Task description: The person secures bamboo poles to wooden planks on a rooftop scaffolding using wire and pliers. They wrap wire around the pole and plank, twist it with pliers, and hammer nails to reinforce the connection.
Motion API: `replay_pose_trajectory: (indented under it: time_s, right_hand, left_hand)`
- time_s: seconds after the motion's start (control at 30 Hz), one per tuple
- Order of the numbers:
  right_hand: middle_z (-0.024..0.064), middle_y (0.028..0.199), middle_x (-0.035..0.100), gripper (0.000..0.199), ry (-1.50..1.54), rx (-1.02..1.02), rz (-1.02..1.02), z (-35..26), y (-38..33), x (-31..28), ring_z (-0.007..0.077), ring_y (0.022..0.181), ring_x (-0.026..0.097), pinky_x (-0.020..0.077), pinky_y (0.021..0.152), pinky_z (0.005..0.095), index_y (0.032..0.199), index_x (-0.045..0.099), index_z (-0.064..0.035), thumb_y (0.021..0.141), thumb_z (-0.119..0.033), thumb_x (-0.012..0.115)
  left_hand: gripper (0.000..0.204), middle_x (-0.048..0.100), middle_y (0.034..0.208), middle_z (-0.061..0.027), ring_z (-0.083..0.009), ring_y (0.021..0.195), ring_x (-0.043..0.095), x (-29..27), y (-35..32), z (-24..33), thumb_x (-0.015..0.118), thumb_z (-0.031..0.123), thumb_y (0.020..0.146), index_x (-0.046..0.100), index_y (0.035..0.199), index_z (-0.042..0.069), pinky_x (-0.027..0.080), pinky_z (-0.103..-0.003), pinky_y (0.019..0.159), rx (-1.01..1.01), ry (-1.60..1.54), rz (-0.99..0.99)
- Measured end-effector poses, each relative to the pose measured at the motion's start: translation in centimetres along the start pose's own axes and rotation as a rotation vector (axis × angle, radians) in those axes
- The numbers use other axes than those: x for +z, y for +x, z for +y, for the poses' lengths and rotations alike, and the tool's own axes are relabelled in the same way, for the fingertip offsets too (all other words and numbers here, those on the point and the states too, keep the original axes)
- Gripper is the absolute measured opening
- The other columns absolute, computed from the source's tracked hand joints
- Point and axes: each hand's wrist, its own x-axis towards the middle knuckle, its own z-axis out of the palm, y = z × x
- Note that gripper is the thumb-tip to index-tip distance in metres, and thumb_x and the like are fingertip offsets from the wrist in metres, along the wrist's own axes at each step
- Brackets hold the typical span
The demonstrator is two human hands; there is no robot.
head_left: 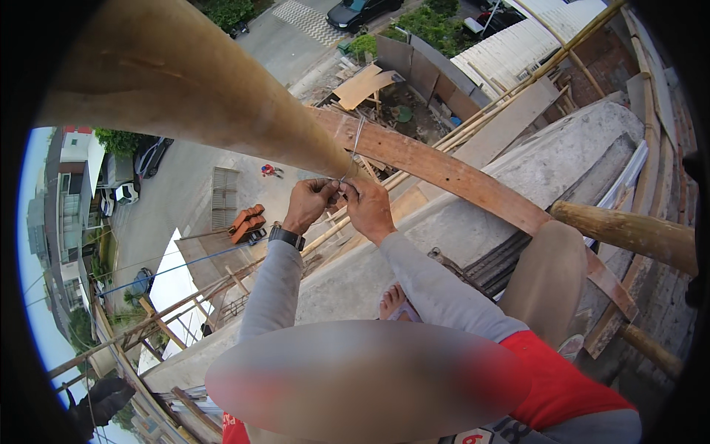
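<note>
A thick bamboo pole (214, 96) slants in from the upper left. Against its lower end lies a reddish-brown wooden plank (451, 177). Thin metal tie wire (357, 139) loops around the plank beside the pole, its strands hanging down to my fingers. My left hand (309, 203), with a dark watch at the wrist, is closed in a pinch on the wire's lower end. Pinched on the same spot from the other side is my right hand (370, 209), thumb and fingertips nearly touching the left ones. The fingers partly hide the wire ends.
I am high above a street with parked cars (362, 11) and a person (271, 170) far below. A concrete ledge (333, 274) runs under my sandalled foot (396, 302). A bamboo pole (629, 233) juts in at right, near my bent knee. More bamboo scaffolding crosses at lower left.
</note>
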Motion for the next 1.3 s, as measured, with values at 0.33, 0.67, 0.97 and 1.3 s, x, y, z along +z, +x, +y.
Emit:
replay_pose_trajectory:
  time_s: [0.33, 0.67, 0.97, 1.3]
  right_hand:
    - [0.0169, 0.086, 0.07, 0.011, 0.314, 0.277, 0.057, -0.6, -0.9, 1.4, 0.0358, 0.079, 0.067, 0.0509, 0.07, 0.0434, 0.098, 0.069, -0.0007, 0.093, -0.007, 0.062]
    - [0.0145, 0.089, 0.066, 0.023, 0.249, 0.275, 0.273, -1.2, -1.8, 4.9, 0.0263, 0.075, 0.069, 0.0552, 0.065, 0.0396, 0.108, 0.061, -0.0007, 0.107, -0.018, 0.047]
    - [0.0035, 0.088, 0.066, 0.028, 0.93, 0.654, 0.211, -0.6, -1.2, 5.6, 0.0124, 0.076, 0.061, 0.0549, 0.068, 0.0291, 0.115, 0.064, -0.0004, 0.109, -0.021, 0.046]
    - [0.0218, 0.112, 0.061, 0.04, -0.109, 0.265, -0.313, -0.6, -3.3, -6.9, 0.0322, 0.104, 0.063, 0.0498, 0.089, 0.0428, 0.125, 0.05, 0.0021, 0.096, -0.023, 0.062]
  left_hand:
    - [0.022, 0.072, 0.073, -0.0032, -0.0085, 0.064, 0.061, -1.2, -0.2, 2.1, 0.07, 0.022, 0.096, 0.079, 0.09, 0.004, 0.047, -0.026, 0.059, -0.038, 0.011, -0.114]
    - [0.017, 0.074, 0.077, -0.004, -0.009, 0.064, 0.062, -1.4, 0.4, 2.8, 0.071, 0.018, 0.094, 0.078, 0.091, 0.003, 0.048, -0.025, 0.06, -0.047, 0.099, -0.14]
    - [0.026, 0.073, 0.083, -0.0211, -0.0341, 0.077, 0.073, 3.3, -2.0, 4.9, 0.072, 0.024, 0.086, 0.073, 0.091, -0.002, 0.057, -0.042, 0.071, 0.167, 0.655, 0.391]
    - [0.039, 0.075, 0.083, -0.0136, -0.0259, 0.071, 0.069, 1.8, -2.3, 3.9, 0.063, 0.036, 0.091, 0.078, 0.1, 0.001, 0.052, -0.039, 0.066, -0.083, 0.31, 0.223]
